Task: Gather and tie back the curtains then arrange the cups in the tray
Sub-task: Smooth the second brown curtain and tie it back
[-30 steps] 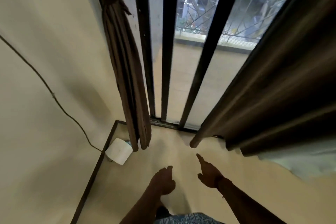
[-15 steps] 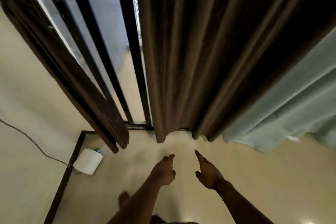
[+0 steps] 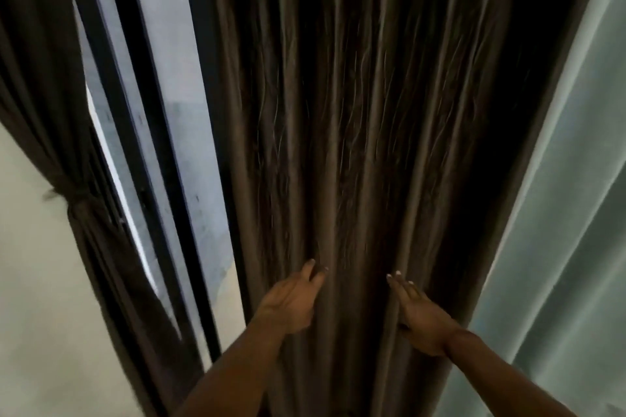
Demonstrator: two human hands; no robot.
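Your left hand (image 3: 291,298) and right hand (image 3: 418,313) reach forward, fingers (image 3: 399,285) straight and held together, tips at the folds of the loose brown curtain (image 3: 338,112) hanging directly ahead. Farther left, the tied brown curtain (image 3: 84,217) hangs beside the dark door frame (image 3: 135,118).

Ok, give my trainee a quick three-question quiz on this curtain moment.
1. True or false: the dark brown fabric curtain at the far left is already tied back.
2. What hangs just right of the loose dark brown pleated curtain? A. a pale green fabric curtain; B. a white roller blind; C. a red towel.
3. Fill in: the left hand and right hand reach at the loose curtain with fingers ____, gripping nothing.

Key: 1 true; 2 A; 3 straight.
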